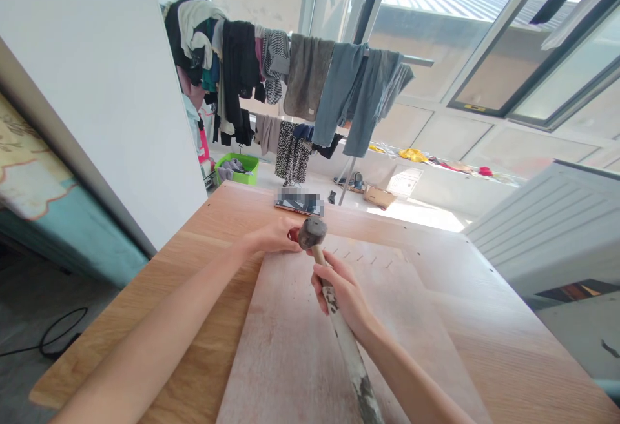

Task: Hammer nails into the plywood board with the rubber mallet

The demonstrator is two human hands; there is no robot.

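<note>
My right hand (341,288) is closed round the worn, paint-flaked handle of a mallet (351,353). The mallet's dark grey head is raised over the far left part of a pale wooden board (285,340). Close by, my left hand (274,237) has its fingers closed at the board's far left corner. A small red object (293,234) shows at its fingertips, partly hidden by the mallet head, so its kind is unclear. Several thin nails (360,257) stand in a row along the board's far edge, to the right of the mallet head.
The board lies on a wooden table (194,288). A phone-like item (299,203), partly blurred, lies at the table's far edge. Beyond are a laundry rack with hanging clothes (310,79) and a green basket (247,169). A white wall panel (121,75) stands at the left.
</note>
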